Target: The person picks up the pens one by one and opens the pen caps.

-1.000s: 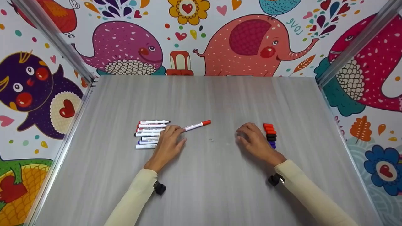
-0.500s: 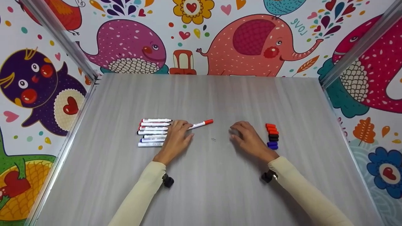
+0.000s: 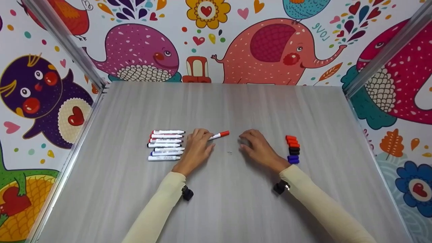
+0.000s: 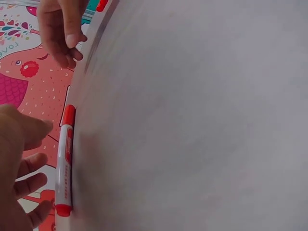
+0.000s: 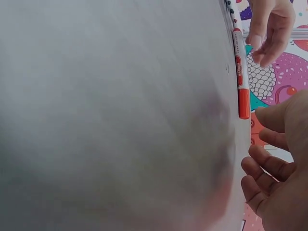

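A white marker with a red cap point(image 3: 220, 135) lies slanted on the table, its rear part hidden behind my left hand point(image 3: 195, 150) in the head view. In the left wrist view that marker point(image 4: 65, 163) rests on the surface, with my left fingers loosely bent and apart from it. Left of this hand, several uncapped white markers point(image 3: 166, 145) lie in a row with tips to the right. My right hand point(image 3: 260, 150) hovers right of the red cap, fingers loosely bent and holding nothing, as the right wrist view also shows.
Several loose caps point(image 3: 293, 149), red, black and blue, stand in a column at the right behind my right wrist. Small dark marks point(image 3: 230, 153) show on the grey table point(image 3: 229, 202). Walls with cartoon animals point(image 3: 266, 50) and metal posts point(image 3: 381, 50) border the table.
My left hand has slid right, off the row of markers and nearer the capped marker. My right hand has moved left, away from the caps. The markers and caps stay in place.
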A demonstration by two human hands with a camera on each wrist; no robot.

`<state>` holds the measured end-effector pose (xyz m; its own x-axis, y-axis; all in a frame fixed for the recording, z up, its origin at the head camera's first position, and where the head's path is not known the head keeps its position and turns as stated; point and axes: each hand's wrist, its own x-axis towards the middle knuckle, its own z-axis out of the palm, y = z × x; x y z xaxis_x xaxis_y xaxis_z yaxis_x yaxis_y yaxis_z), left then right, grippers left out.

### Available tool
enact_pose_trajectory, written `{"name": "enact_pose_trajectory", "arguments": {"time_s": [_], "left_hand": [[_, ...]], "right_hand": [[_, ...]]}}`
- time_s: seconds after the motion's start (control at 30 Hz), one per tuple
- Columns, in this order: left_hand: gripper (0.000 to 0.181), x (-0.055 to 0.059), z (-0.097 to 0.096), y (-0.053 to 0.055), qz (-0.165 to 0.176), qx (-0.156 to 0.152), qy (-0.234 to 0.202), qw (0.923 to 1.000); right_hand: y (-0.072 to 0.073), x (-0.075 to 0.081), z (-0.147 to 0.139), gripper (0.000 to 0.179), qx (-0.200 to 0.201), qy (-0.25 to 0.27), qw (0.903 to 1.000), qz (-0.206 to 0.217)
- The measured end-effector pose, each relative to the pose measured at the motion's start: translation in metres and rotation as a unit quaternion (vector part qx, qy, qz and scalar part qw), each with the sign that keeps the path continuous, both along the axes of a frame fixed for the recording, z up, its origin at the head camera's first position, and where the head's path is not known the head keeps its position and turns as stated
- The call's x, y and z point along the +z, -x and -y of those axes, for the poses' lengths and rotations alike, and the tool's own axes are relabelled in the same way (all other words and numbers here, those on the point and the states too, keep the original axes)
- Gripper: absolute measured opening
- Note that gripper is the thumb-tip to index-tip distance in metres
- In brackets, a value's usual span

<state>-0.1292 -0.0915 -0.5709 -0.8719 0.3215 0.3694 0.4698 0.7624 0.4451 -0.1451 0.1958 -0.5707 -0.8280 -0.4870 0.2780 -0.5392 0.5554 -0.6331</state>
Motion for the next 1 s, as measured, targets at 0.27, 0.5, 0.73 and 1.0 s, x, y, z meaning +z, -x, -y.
{"name": "enact_pose_trajectory", "arguments": {"time_s": [0.27, 0.5, 0.73, 1.0], "left_hand": [[0.031, -0.009, -0.014, -0.001, -0.018, -0.017, 0.026, 0.9994], [0.028, -0.011, -0.017, 0.005, -0.008, -0.006, 0.024, 0.9997], [0.028, -0.012, -0.015, 0.011, -0.01, -0.002, 0.023, 0.9997], [0.026, -0.017, -0.014, 0.015, -0.021, 0.026, 0.034, 0.9989]], "right_hand": [[0.0, -0.007, 0.013, 0.035, -0.007, -0.003, 1.0, -0.002], [0.011, -0.008, 0.024, 0.033, -0.002, 0.006, 0.9995, -0.032], [0.016, -0.013, 0.03, 0.033, -0.009, 0.006, 0.9999, -0.01], [0.019, -0.014, 0.039, 0.037, -0.012, 0.015, 0.9998, -0.005]]}}
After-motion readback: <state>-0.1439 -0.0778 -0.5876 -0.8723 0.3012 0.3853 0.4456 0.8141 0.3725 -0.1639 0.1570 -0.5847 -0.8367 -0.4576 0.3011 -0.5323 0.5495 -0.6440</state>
